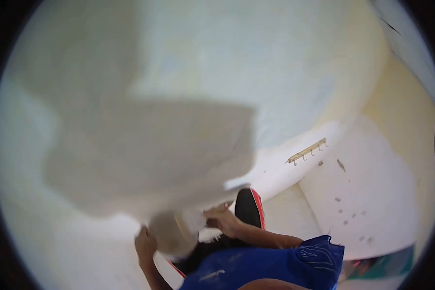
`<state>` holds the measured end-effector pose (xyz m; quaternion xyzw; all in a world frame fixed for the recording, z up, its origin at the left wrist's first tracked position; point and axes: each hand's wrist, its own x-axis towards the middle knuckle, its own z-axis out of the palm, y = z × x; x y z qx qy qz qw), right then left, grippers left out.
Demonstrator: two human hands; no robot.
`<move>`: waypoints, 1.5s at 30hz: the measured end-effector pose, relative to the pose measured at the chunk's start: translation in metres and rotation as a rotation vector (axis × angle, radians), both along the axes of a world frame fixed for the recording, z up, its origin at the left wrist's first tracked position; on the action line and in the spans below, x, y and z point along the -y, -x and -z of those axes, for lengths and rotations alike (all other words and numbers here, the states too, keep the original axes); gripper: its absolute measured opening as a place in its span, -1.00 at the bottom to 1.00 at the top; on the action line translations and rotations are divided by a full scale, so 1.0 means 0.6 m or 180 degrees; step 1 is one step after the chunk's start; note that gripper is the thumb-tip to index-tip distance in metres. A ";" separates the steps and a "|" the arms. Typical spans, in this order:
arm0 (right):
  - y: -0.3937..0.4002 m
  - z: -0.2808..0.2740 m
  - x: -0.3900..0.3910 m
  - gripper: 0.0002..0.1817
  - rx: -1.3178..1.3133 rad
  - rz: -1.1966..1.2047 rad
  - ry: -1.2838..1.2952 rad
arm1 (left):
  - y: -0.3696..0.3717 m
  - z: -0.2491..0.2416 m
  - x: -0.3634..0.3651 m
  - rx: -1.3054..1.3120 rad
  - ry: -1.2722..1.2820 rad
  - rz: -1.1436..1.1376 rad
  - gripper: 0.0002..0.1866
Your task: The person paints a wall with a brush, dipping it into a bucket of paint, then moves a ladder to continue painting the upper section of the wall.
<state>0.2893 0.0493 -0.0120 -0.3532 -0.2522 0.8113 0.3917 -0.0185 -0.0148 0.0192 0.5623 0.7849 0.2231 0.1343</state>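
At the lower left my left hand [146, 242] grips the side of a round, pale bucket [181, 250] with greyish material in it. My right hand [221, 218] is closed just right of the bucket's rim, around what looks like a plastering trowel; its handle is blurred. The trowel's long grey edge [217, 197] lies slantwise above the hand, close to the wall. A broad patch of grey plaster [154, 140] covers the pale wall in front of me. A whitish blur between bucket and right hand is hard to make out.
A wooden rail with several hooks [307, 151] is fixed on the wall to the right. Small dark marks [340, 210] spot the white wall beyond it. Below me show my blue shirt [256, 266] and black-and-red clothing [249, 208]. Something green [386, 265] lies at the lower right.
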 end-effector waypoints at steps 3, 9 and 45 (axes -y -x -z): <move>0.000 -0.018 -0.003 -0.72 0.0080 -0.0024 0.0154 | 0.008 -0.008 -0.016 -0.0020 0.0045 0.0130 -0.68; -0.019 -0.002 -0.025 -0.62 -0.0017 0.0263 0.0101 | -0.004 0.029 -0.059 -0.0226 0.0063 0.0504 -0.66; -0.533 -0.832 -0.255 -0.73 -0.0845 0.4896 -0.3887 | -0.034 0.003 -0.055 -0.0023 0.0561 0.0260 -0.58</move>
